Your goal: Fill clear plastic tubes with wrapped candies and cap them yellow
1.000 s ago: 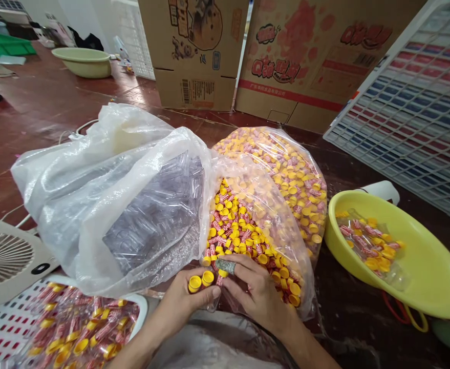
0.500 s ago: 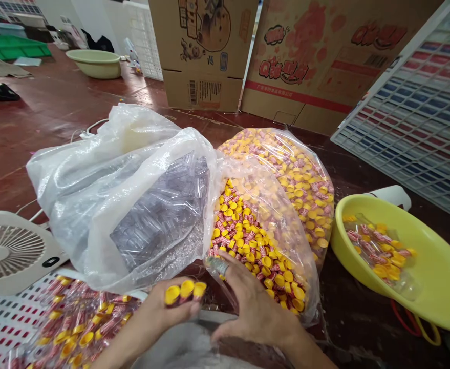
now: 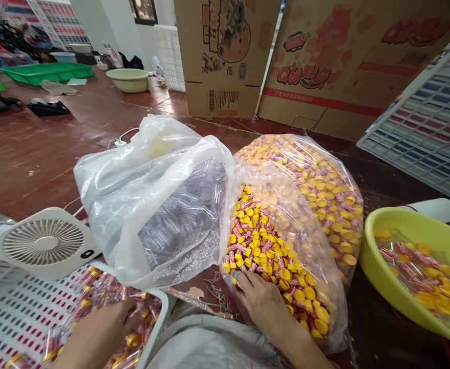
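My left hand [image 3: 111, 320] is low inside the white basket [image 3: 162, 318], over clear tubes with yellow caps and red-and-white contents [image 3: 132, 341]. Its fingers are blurred and mostly hidden, so its hold cannot be made out. My right hand [image 3: 265, 302] reaches into the mouth of a clear plastic bag [image 3: 334, 287] full of small yellow caps with red-and-white striped pieces [image 3: 255, 236]. The fingers are bent close together at the near edge of the pile, one wrapped in greyish tape; their tips and the thumb are hidden.
A white sack [image 3: 109, 179] holds clear empty tubes [image 3: 186, 215]. Behind the open bag bulges another filled bag [image 3: 324, 189]. A yellow basin [image 3: 382, 271] at right contains filled tubes. A white fan [image 3: 48, 241] overlaps the basket. Cardboard boxes [image 3: 225, 97] stand behind.
My left hand has moved down and left into the basket; the three yellow-capped pieces it held no longer show. My right hand has moved into the bag's mouth, and the view has shifted left.
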`<state>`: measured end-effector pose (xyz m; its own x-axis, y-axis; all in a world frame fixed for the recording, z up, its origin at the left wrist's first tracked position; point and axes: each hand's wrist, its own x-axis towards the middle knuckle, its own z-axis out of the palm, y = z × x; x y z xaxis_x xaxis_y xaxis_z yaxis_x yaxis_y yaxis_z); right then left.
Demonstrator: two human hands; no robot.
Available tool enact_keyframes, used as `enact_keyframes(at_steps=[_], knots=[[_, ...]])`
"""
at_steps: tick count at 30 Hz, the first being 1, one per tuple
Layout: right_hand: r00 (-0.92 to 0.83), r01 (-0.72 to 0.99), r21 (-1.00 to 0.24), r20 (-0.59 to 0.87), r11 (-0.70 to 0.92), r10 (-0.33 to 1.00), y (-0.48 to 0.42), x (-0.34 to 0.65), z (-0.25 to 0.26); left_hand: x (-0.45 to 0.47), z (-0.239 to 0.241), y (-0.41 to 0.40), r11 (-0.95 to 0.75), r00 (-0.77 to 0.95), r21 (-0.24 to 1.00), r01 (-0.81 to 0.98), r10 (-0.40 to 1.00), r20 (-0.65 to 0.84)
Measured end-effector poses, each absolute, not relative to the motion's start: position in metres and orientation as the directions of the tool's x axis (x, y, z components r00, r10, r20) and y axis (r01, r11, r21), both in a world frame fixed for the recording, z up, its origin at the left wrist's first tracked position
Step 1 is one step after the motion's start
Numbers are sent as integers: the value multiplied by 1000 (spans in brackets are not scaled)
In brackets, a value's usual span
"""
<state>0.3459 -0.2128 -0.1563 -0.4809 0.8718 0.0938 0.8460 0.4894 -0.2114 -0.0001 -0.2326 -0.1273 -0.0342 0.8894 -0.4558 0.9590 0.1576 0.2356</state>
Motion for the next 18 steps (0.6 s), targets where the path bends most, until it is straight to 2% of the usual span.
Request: enact_keyframes(at_steps=[3, 5, 7, 9, 15, 17, 18], knots=[[-475, 850, -208, 97, 484, 875, -210, 346, -157, 48, -92, -206, -24, 99, 215, 976, 933, -345], [-472, 847, -225, 97, 481, 876, -208, 346, -154, 73, -82, -179, -133, 159, 135, 982, 966, -204], [-471, 838, -257, 106, 481, 876, -208, 348, -149, 90, -83, -151, -148, 155, 63, 987, 979, -130], [-453, 832, -302, 112, 464, 885, -209, 353, -143, 101, -90, -126, -113, 117, 40, 993, 986, -115], [-254, 818, -487, 173, 306, 952, -213, 376, -138, 109, -104, -110, -105, 121, 107, 989, 979, -161], [-210, 795, -535, 202, 288, 957, -210, 380, -136, 100, -102, -119, -119, 150, 180, 976, 974, -170], [-200, 771, -567, 217, 290, 956, -208, 381, -133, 94, -101, -124, -124, 167, 255, 959, 974, -152]])
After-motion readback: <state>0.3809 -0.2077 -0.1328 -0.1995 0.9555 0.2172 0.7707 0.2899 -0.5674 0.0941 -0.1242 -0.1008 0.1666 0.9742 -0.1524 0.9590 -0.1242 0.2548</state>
